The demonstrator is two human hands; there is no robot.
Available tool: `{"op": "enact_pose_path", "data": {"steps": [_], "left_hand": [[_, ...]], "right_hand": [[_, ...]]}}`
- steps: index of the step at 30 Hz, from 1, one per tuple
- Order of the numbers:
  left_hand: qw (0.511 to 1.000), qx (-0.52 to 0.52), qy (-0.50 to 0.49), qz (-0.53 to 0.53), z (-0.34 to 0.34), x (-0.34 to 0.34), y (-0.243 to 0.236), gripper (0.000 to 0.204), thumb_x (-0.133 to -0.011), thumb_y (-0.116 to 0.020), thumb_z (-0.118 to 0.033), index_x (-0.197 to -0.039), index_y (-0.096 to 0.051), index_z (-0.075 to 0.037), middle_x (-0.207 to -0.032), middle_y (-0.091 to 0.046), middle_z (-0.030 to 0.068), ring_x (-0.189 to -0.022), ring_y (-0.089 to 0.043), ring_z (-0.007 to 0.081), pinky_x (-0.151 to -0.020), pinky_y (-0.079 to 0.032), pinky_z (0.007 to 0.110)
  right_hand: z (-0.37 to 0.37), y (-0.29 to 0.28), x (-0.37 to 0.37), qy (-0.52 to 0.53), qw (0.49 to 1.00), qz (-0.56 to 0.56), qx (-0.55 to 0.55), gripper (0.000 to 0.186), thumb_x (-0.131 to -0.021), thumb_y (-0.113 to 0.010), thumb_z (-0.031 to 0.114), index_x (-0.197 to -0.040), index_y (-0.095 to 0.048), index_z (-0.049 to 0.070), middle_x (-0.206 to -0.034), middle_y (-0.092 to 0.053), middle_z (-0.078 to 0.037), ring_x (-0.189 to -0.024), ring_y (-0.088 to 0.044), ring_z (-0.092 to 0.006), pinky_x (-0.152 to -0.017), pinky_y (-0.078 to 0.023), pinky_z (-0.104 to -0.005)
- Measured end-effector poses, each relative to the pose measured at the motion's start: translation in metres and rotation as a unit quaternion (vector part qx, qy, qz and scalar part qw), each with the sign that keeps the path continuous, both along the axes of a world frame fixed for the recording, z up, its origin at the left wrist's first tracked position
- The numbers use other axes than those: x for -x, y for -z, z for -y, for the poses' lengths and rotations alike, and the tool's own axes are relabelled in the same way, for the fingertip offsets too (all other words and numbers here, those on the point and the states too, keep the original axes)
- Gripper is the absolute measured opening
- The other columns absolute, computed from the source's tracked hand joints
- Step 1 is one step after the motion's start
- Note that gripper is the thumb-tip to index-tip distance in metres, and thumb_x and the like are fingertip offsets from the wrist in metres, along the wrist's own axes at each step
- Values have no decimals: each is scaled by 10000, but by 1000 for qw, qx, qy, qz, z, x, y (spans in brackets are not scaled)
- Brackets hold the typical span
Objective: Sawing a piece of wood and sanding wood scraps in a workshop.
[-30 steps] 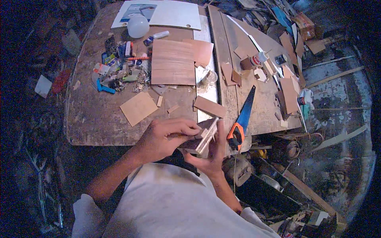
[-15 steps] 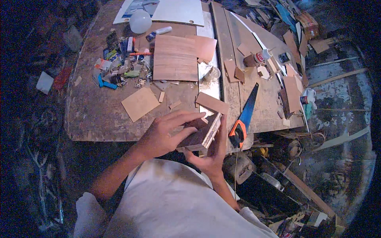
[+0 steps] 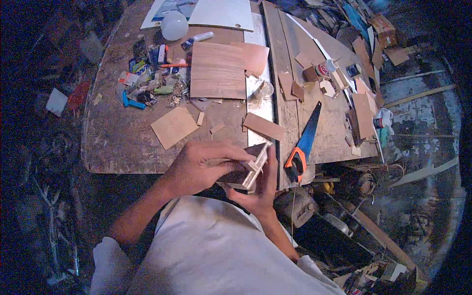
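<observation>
Close to my body, at the table's front edge, my right hand (image 3: 261, 191) grips a small dark wooden box-like piece (image 3: 235, 178) with a pale, rough rim facing right. Its fingers lie along the far right side and its thumb underneath. My left hand (image 3: 199, 164) reaches over the top, with thumb and fingers pinched on a small wooden block (image 3: 251, 166) at that pale rim. My left fingers hide part of the dark piece. Just beyond lies a flat wooden strip (image 3: 264, 126), apart from both hands.
On the wooden table (image 3: 118, 152) lie a handsaw (image 3: 307, 140) with an orange and black handle, a square wood panel (image 3: 217, 71), a thin board (image 3: 173, 128) and a clutter of scraps (image 3: 157, 81). A glue tub (image 3: 325, 69) stands at right. Scrap wood fills the floor at right.
My left fingers have drawn together and shifted onto the pale rim with the small block. The dark wooden piece has tilted and moved slightly down and left, away from the flat strip.
</observation>
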State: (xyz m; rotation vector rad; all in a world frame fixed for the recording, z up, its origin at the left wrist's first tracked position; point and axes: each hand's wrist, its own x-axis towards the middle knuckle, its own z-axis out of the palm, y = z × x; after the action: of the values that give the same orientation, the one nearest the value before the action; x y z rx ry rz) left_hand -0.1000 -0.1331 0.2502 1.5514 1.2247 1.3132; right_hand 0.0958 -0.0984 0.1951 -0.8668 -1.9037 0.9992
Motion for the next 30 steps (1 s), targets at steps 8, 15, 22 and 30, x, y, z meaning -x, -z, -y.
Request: {"op": "enact_pose_path", "data": {"steps": [8,15,22,30], "left_hand": [[1000,15,21,-3,4,-1,0,226,-828,-677,1,-1047,-716,-41,-1012,-734,90,-961,-711,209,-830,-557,325],[999,-34,25,-21,2,-4,-1,224,-815,-690,-15,-1032,-719,-62,-997,-729,85,-934,-713,229,-802,-563,333],[996,-73,-1,-50,1,-3,2,203,-808,-693,-23,-1006,-722,-61,-973,-715,88,-923,-710,240,-789,-564,342],[990,-115,8,-76,1,1,5,220,-790,-710,-21,-1004,-720,-69,-1016,-716,88,-943,-708,238,-812,-564,345]], "right_hand": [[0,-11,-19,-15,982,158,-99,1378,-541,-938,177,-1551,-17,5,-1354,-444,-170,-1178,-538,-294,-991,-463,-416],[5,-19,-24,7,989,121,-84,1439,-535,-942,224,-1554,59,41,-1342,-433,-158,-1179,-524,-299,-1038,-415,-433],[-5,-21,-24,-8,985,95,-145,1383,-502,-959,287,-1522,-63,27,-1268,-460,-159,-1156,-524,-319,-1037,-419,-443],[-11,-19,-20,-7,986,90,-140,1223,-476,-978,302,-1432,-269,23,-1348,-445,-186,-1209,-495,-337,-1038,-423,-467]]}}
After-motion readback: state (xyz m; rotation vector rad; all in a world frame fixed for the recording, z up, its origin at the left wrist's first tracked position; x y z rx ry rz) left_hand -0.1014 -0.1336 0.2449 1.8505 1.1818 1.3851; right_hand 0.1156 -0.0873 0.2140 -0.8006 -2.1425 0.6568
